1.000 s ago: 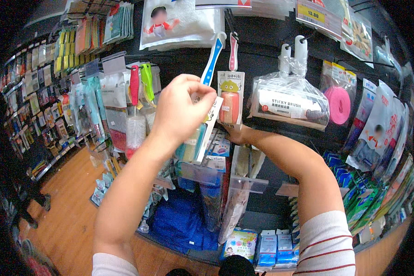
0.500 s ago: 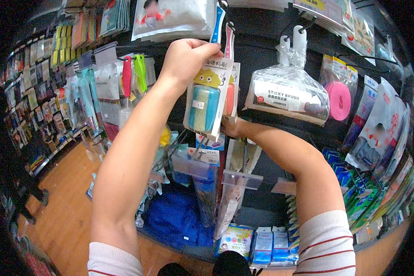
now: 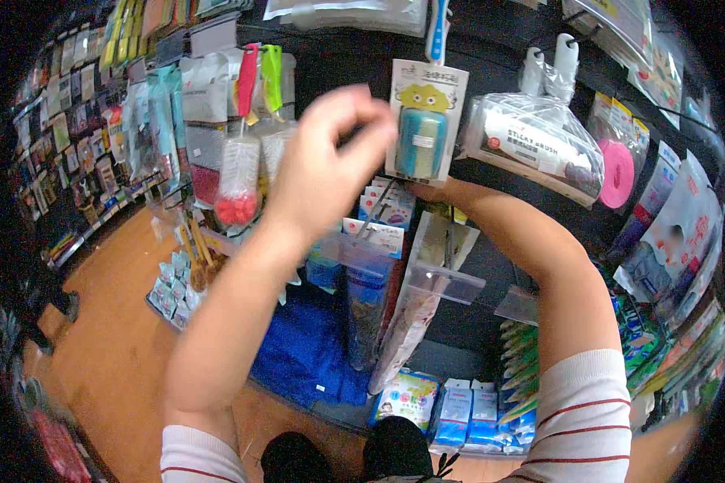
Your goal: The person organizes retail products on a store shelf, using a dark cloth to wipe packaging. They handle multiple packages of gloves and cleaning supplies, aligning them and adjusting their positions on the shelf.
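A sponge cup brush (image 3: 424,145) hangs upright in the middle. It has a blue-and-white handle, a white card with a yellow cartoon shape, and a blue-green sponge head. My left hand (image 3: 338,141) is just left of its card with fingers curled; motion smears them, and I see nothing held. My right hand (image 3: 432,190) reaches in behind and below the card, which hides its fingers, so its grip cannot be made out.
A bagged sticky brush (image 3: 532,153) hangs to the right, beside a pink roll (image 3: 617,173). Bottle brushes with pink and green handles (image 3: 271,78) hang left. Clear plastic label holders (image 3: 447,283) jut out below. Blue packets (image 3: 455,414) stand on the bottom shelf.
My left hand has let go of the brush's handle and dropped down to the left. The view has shifted, so the brush appears further right. My right hand stays behind the card.
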`<state>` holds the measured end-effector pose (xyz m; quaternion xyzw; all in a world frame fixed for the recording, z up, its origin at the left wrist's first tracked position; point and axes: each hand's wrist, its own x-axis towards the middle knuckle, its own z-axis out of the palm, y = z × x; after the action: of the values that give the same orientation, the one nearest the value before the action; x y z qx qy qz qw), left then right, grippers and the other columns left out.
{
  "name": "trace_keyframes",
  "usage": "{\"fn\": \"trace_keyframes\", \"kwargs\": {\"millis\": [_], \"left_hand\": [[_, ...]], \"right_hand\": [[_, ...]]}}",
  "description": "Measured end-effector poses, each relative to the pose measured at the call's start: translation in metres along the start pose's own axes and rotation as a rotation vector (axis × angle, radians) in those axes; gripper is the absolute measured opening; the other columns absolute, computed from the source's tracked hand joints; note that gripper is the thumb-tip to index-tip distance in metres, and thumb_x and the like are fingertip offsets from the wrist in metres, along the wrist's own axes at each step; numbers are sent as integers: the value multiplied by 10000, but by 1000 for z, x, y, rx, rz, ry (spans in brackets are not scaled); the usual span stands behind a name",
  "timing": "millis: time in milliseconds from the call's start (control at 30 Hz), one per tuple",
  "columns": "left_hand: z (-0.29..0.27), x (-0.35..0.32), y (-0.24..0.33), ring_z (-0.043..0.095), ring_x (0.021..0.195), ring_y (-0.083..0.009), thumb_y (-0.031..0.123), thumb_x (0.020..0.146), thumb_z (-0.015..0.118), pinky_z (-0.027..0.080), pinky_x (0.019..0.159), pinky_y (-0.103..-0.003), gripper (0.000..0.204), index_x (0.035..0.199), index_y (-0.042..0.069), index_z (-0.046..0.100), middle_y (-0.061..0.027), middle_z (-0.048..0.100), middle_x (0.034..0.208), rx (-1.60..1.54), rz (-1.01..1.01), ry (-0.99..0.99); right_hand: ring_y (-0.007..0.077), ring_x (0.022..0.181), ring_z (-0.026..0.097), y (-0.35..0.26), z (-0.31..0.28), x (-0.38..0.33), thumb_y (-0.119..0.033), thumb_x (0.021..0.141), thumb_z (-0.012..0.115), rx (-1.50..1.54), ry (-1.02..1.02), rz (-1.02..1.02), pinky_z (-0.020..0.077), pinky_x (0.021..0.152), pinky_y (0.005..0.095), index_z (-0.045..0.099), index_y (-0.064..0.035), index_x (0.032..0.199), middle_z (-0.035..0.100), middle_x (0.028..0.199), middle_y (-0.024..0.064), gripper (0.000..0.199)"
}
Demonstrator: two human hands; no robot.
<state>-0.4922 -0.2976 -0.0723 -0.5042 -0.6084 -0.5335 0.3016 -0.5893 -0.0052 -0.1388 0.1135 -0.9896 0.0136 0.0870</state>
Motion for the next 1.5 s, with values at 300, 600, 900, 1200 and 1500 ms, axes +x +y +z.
{"fn": "trace_keyframes", "kwargs": {"millis": [300,600,900,1200,1500], "left_hand": [[22,-110,1,369,1244,-355,182,740,670,290,1038,-418,573,1236,-16,463,-200,428,1311,560,-172,-92],[26,-115,-7,310,1282,-375,180,749,656,234,1042,-523,526,1203,-17,480,-188,424,1318,543,-108,-110],[24,-116,-4,302,1291,-350,216,762,643,217,1039,-542,516,1199,-8,486,-164,429,1315,587,-135,-138],[23,-116,-3,289,1299,-337,250,774,633,214,1036,-556,523,1209,1,484,-154,418,1326,613,-149,-150],[5,-72,-43,398,1239,-325,305,802,631,311,1025,-387,471,1188,53,538,-180,460,1297,288,-177,14]], "right_hand": [[269,1219,363,-14,10,0,-263,903,437,46,24,15,281,1029,366,279,-63,1361,363,1341,153,524],[259,1201,390,-6,12,3,-262,914,424,111,73,32,300,1017,361,298,-74,1356,388,1328,140,497],[249,1182,418,2,11,13,-261,925,411,339,188,69,318,1006,356,316,-85,1351,413,1314,126,471],[239,1164,445,5,13,18,-260,936,398,729,229,71,337,994,350,335,-95,1346,438,1301,113,447],[229,1146,473,11,21,30,-258,947,385,1119,209,12,356,983,345,353,-106,1341,463,1287,100,424]]}}
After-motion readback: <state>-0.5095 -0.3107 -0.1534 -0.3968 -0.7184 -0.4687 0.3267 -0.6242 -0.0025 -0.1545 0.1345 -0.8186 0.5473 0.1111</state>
